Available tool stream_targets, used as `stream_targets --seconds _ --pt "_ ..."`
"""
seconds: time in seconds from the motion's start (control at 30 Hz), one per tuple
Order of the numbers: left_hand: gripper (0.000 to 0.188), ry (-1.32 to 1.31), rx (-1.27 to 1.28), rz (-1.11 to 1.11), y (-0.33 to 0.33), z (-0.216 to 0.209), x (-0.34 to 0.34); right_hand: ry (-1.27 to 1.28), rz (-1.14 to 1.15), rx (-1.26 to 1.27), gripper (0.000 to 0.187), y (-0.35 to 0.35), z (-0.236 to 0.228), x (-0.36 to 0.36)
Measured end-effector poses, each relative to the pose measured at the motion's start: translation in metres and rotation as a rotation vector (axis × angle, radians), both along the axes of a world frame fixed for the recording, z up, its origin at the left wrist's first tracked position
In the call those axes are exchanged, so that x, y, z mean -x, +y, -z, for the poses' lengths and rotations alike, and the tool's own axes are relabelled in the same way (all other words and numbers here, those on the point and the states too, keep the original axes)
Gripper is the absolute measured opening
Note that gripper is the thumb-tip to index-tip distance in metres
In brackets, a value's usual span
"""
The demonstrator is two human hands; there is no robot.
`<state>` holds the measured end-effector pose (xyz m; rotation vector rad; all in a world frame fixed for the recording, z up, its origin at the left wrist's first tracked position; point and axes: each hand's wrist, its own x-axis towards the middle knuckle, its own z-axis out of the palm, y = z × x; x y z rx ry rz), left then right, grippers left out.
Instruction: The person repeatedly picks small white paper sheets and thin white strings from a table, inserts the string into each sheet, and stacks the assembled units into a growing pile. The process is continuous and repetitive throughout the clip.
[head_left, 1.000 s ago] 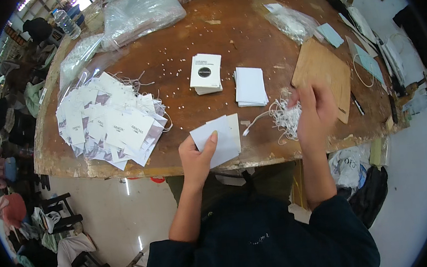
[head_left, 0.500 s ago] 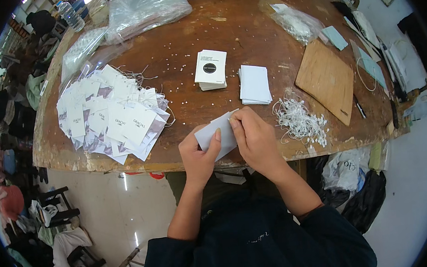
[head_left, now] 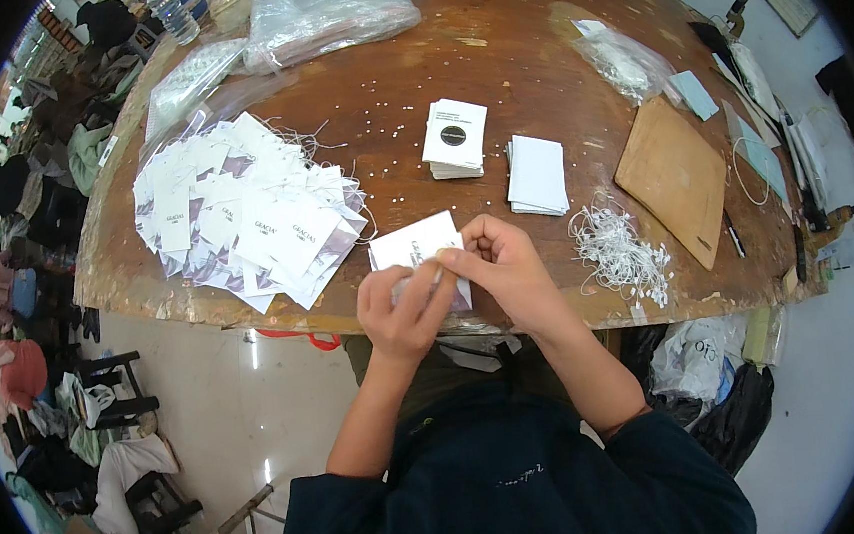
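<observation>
Close to the table's front edge I hold white printed card tags (head_left: 417, 240) that overlap, a purple patch showing at the lower right corner. My left hand (head_left: 399, 314) is closed over their lower part, fingers bent across the face. At their right edge my right hand (head_left: 509, 269) pinches with thumb and forefinger; whether a string sits in that pinch is too small to tell. To the left lies a heap of strung white tags (head_left: 242, 216). Beyond my hands stand a stack of cards with a black circle (head_left: 455, 136) and a stack of blank white cards (head_left: 537, 173).
White looped strings (head_left: 622, 257) lie tangled right of my hands, beside a wooden board (head_left: 673, 182). Large clear plastic bags (head_left: 327, 19) and a water bottle (head_left: 171, 14) stand at the far left. A smaller plastic bag (head_left: 627, 62) lies far right. White specks dot the table.
The cards have turned from a plain face to a printed one. My left fingers have come over the front, and my right hand still pinches the edge. The whole view has shifted slightly.
</observation>
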<state>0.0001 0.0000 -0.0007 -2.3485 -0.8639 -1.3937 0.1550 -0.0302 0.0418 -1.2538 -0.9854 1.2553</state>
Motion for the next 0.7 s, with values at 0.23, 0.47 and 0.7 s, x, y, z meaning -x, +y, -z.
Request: stream_targets --seconds 0.23,0.47,0.7 --pt "0.034 0.089 -0.06 -0.173 0.035 -0.017 0.049 -0.405 0.473 -0.249 0.019 0.036 -0.016 -0.03" --pt "0.036 0.207 0.367 -0.725 0.105 -0.024 0.085 -0.776 0.252 -0.317 0.027 0.034 -0.004 -0.044" --pt "0.048 0.139 0.417 -0.713 0.095 -0.022 0.061 -1.282 0.132 -0.356 0.063 0.061 -0.012 -0.086"
